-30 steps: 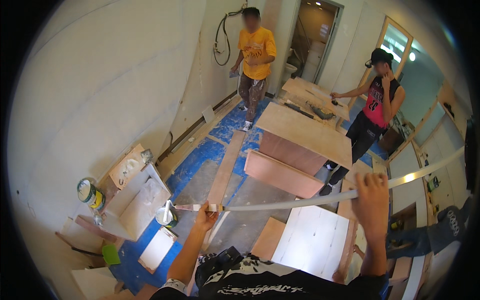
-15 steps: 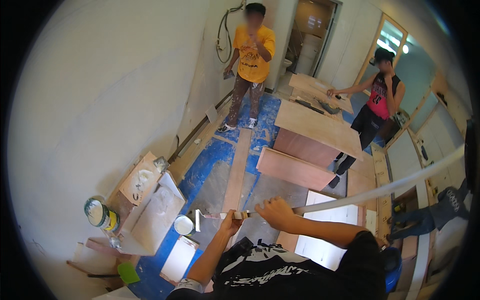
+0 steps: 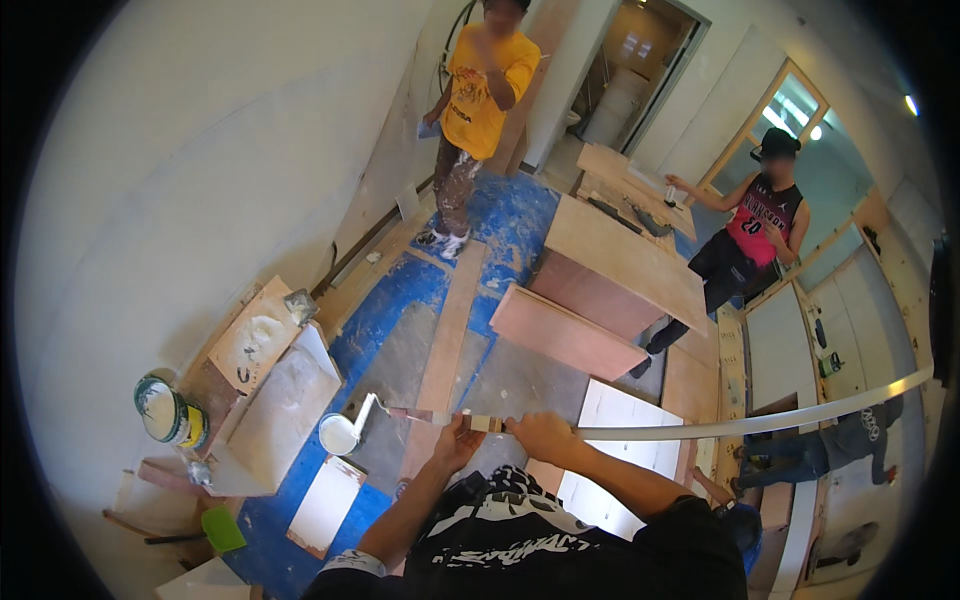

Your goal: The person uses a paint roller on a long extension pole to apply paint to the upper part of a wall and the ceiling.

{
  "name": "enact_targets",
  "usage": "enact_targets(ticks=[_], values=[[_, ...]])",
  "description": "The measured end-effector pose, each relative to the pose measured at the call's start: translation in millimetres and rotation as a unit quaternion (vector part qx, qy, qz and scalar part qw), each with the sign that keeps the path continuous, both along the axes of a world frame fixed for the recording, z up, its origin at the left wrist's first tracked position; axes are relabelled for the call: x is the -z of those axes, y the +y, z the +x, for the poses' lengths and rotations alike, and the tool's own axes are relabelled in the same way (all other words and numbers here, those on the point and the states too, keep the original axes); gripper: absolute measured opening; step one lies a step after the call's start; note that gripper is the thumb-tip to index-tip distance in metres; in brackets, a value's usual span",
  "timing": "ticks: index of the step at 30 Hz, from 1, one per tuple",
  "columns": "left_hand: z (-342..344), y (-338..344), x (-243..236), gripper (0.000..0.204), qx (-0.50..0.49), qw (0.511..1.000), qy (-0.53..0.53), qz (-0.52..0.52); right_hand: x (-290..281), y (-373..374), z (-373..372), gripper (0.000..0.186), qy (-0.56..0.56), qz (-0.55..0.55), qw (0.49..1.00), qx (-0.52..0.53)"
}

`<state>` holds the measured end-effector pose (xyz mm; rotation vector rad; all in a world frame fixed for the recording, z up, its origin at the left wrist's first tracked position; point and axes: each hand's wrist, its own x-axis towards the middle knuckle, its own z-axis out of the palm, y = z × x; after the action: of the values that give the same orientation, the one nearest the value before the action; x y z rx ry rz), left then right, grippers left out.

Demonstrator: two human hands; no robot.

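Observation:
My left hand (image 3: pixel 458 444) is closed round the handle of a paint roller (image 3: pixel 366 411) with a white sleeve. My right hand (image 3: pixel 543 438) grips the same tool a little further right, where the handle meets a long pale pole (image 3: pixel 690 432) that runs off to the right. The white sleeve is at the right rim of a small bucket (image 3: pixel 325 443) of white paint on the floor; whether it touches the paint I cannot tell. Beside the bucket lies a white board (image 3: pixel 327 506).
A large open paint can (image 3: pixel 165 412) and a putty-smeared board (image 3: pixel 262 335) are at left. A wooden bench (image 3: pixel 620 265) stands ahead. One person in yellow (image 3: pixel 490 85) and another in a red-black vest (image 3: pixel 755 220) stand beyond; a third (image 3: pixel 835 440) is at far right.
The roller's sleeve has come up to the bucket's rim and tilted. The pole's far end has dropped lower. The person in yellow has shifted position, and the whole view has moved a little.

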<state>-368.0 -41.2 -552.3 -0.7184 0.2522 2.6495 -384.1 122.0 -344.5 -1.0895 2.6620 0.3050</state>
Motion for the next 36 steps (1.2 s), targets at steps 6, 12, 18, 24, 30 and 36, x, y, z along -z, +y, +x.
enact_targets(ticks=[6,12,18,24,30,36], values=[[-15,27,-16,0.027,0.003,0.999,0.012,-0.035,-8,20,-30,0.031,-0.025,0.012,1.0,0.006],[-52,66,-2,0.028,0.004,0.993,-0.001,-0.121,50,39,-78,0.016,-0.022,-0.035,0.999,0.015],[-64,87,-2,0.025,-0.064,0.987,0.066,-0.131,60,59,-109,0.02,-0.053,-0.148,0.987,0.02],[-55,104,16,0.028,-0.088,0.989,0.078,-0.093,75,71,-128,0.026,-0.152,-0.126,0.979,-0.056],[-3,60,7,0.05,-0.015,0.953,0.035,-0.301,72,52,-134,0.031,-0.194,-0.11,0.97,-0.097],[204,22,170,0.024,-0.209,0.742,0.08,-0.632,55,52,-128,0.041,-0.152,-0.066,0.977,-0.134]])
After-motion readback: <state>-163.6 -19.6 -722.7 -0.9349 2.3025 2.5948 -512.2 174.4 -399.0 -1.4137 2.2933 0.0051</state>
